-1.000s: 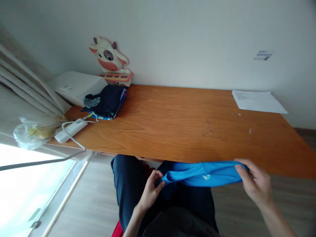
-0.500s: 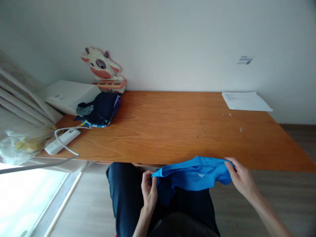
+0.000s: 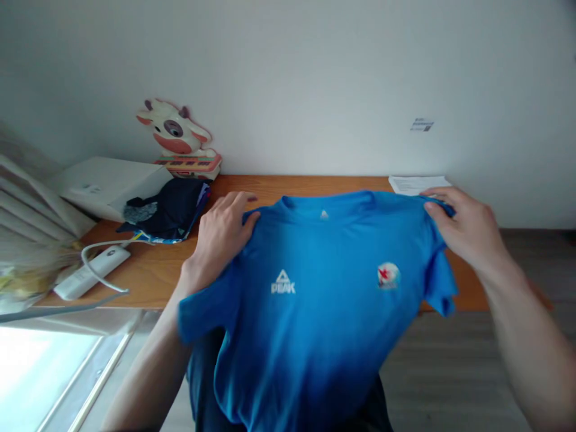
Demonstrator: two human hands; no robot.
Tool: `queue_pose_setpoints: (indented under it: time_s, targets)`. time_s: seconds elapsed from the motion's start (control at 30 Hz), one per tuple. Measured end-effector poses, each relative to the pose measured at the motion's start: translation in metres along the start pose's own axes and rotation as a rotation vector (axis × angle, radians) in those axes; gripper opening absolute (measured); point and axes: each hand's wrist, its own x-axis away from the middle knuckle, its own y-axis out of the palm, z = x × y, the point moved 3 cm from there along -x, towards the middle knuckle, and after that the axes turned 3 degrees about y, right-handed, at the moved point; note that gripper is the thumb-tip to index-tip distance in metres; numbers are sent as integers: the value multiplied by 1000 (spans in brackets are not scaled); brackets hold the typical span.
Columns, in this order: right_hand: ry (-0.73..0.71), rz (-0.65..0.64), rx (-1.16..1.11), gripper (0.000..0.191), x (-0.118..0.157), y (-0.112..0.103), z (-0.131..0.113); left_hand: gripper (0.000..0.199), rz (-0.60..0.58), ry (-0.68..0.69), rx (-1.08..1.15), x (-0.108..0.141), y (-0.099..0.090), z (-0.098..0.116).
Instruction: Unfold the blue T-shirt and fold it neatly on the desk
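Since 0.5 s ago the shirt (image 3: 315,300), then bunched at the desk (image 3: 148,282) edge, now hangs spread above it, front showing. The left hand (image 3: 220,237) and right hand (image 3: 468,231) each pinch 1 shoulder; its hem, probably over the lap, is blurred. Dark clothes (image 3: 173,207) lie far left.
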Motion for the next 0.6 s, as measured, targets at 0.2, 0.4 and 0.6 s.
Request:
queue_pose_setpoints:
  time_s: [0.2,0.4,0.6]
  targets:
    - [-130,-234,-32,36,30,91,-28,46,-104,204,-71,27,80,12]
    - [48,-362,112,55,126,186,45,49,-296,73,-133,104,181,-33]
    - [289,-314,582,72,141,159,138,51,-96,-218,-424,125,145,-111]
